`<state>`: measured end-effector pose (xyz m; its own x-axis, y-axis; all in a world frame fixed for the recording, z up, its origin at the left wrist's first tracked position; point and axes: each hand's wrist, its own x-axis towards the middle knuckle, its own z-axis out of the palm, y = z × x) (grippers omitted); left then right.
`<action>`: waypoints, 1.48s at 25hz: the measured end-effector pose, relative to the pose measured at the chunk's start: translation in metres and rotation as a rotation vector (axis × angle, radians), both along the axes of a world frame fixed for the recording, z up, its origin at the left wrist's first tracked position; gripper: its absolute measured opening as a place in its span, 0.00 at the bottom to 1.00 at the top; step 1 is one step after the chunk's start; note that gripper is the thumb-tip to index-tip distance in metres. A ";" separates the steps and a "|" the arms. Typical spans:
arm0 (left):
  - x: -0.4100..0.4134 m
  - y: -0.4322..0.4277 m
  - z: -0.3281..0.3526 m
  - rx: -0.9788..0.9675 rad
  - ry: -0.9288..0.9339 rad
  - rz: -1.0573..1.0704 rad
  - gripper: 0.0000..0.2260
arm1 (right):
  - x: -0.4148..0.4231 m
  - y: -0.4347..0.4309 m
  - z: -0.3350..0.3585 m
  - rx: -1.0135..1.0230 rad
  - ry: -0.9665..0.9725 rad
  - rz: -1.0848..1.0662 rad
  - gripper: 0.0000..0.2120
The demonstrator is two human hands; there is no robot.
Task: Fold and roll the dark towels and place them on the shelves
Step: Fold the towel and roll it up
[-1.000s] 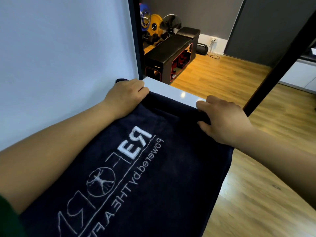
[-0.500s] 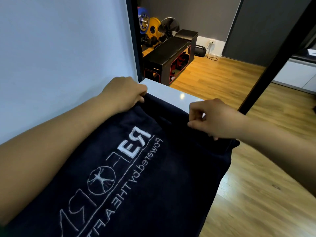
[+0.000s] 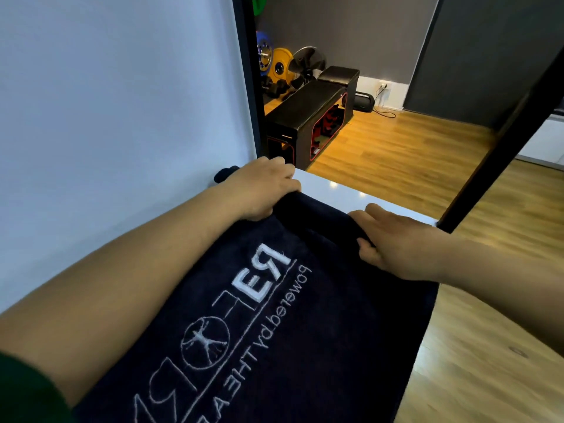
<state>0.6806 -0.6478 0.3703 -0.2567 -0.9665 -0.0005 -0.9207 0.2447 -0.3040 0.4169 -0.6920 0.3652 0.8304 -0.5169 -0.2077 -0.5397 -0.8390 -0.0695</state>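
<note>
Right hand [image 3: 396, 242] no longer pinches with raised knuckles as it did half a second ago; it now lies lower and flatter along the far edge of the dark towel [image 3: 305, 315]. Left hand [image 3: 262, 187] keeps about the same place at the far left corner.

Head view:
- Dark towel lies spread on the white table [image 3: 335, 190], white stitched logo [image 3: 262, 276] facing up. Far end is turned over into a thick roll or fold.
- Left hand grasps that rolled end, fingers curled over it, close to the pale wall [image 3: 106, 117].
- Right hand grasps the same rolled end further right: fingers laid over the top, thumb tucked against the near side.
- Both forearms reach over the towel; a green sleeve [image 3: 27, 389] shows at the lower left.
- Bare strip of table is visible beyond the roll.
- Right edge of the towel shows against the wood floor [image 3: 412, 154].
- Black post [image 3: 503, 141] slants up from the table's far right corner.
- Background: black bench [image 3: 308, 117], coloured weight plates [image 3: 279, 67].
</note>
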 end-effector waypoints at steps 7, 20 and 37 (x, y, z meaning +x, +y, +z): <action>0.008 0.020 -0.028 -0.396 0.098 -0.079 0.18 | 0.000 -0.003 -0.018 -0.214 -0.094 0.016 0.20; 0.024 0.058 -0.034 -0.433 -0.004 -0.221 0.21 | -0.015 0.053 -0.035 -0.366 -0.213 0.086 0.27; 0.002 0.007 0.031 0.392 0.065 0.011 0.24 | 0.040 0.048 -0.009 -0.158 -0.372 0.034 0.18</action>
